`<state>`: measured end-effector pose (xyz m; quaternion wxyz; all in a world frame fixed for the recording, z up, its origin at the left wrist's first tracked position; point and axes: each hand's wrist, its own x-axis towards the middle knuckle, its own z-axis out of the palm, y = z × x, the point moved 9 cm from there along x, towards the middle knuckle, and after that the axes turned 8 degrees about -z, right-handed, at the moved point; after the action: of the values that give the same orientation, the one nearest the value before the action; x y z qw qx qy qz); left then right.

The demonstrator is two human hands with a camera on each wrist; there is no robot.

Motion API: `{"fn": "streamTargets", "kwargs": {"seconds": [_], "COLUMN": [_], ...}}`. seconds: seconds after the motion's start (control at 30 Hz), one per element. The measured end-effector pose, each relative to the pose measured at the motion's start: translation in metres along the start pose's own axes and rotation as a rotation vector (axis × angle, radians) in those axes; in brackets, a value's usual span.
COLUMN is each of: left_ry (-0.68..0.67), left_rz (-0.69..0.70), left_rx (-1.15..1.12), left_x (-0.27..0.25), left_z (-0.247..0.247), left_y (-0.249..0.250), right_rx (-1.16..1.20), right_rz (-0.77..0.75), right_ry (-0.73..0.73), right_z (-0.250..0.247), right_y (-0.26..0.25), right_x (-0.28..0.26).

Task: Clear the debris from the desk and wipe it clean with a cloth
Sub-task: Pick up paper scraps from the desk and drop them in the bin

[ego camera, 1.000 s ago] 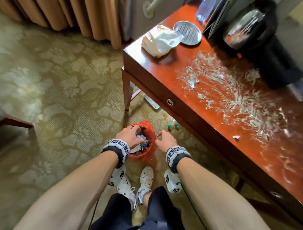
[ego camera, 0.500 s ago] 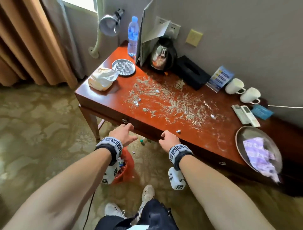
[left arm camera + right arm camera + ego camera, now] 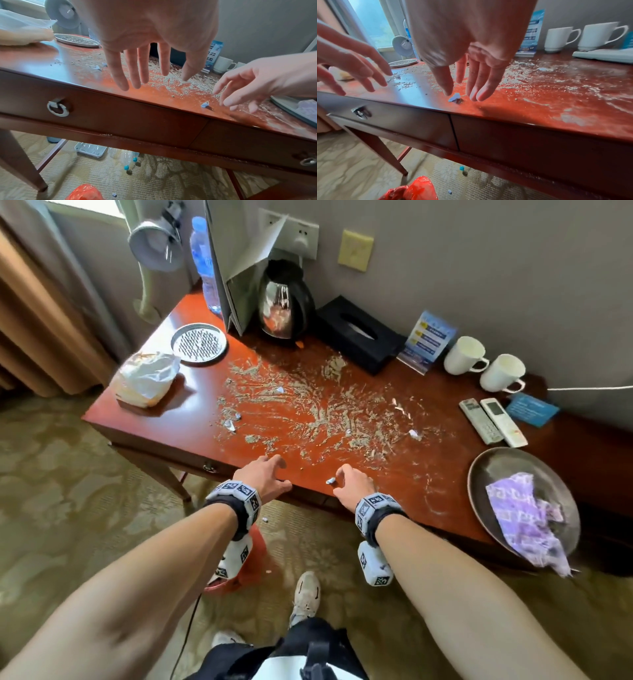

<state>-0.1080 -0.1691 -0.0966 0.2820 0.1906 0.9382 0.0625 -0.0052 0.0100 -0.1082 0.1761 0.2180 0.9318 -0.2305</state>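
Head view: the left hand [image 3: 263, 474] and right hand [image 3: 354, 486] hover over the front edge of the desk [image 3: 191, 419], fingers loosely spread, holding nothing. Crumbly debris [image 3: 308, 412] covers the desk centre; a purple cloth [image 3: 524, 518] lies in a round tray [image 3: 479, 474] at the right end. A red bag [image 3: 253, 563] sits on the floor under the left wrist. Left wrist view: the left hand's fingers [image 3: 133, 70] point down, straight and slightly apart, above the desk edge. Right wrist view: thumb [image 3: 444, 81] and fingers are extended, parted just above a small blue paper scrap [image 3: 454, 97], not touching it.
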Motion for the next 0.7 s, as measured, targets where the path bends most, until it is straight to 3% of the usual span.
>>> {"fn": "streamTargets", "kwargs": {"seconds": [0.4, 0.57, 0.7], "left_ry": [-0.039, -0.039, -0.043], "left_rz": [-0.036, -0.025, 0.010], "left_rx": [-0.007, 0.026, 0.046], "left_x": [0.032, 0.039, 0.048], "left_z": [0.009, 0.005, 0.001], "left_y": [0.045, 0.049, 0.057], "right_rx": [-0.208, -0.195, -0.046], "right_rz": [-0.361, -0.383, -0.294], "right_ry": [-0.109, -0.075, -0.024], "right_z": [0.008, 0.006, -0.003], "right_y": [-0.005, -0.003, 0.004], "right_x": [0.032, 0.034, 0.039]}}
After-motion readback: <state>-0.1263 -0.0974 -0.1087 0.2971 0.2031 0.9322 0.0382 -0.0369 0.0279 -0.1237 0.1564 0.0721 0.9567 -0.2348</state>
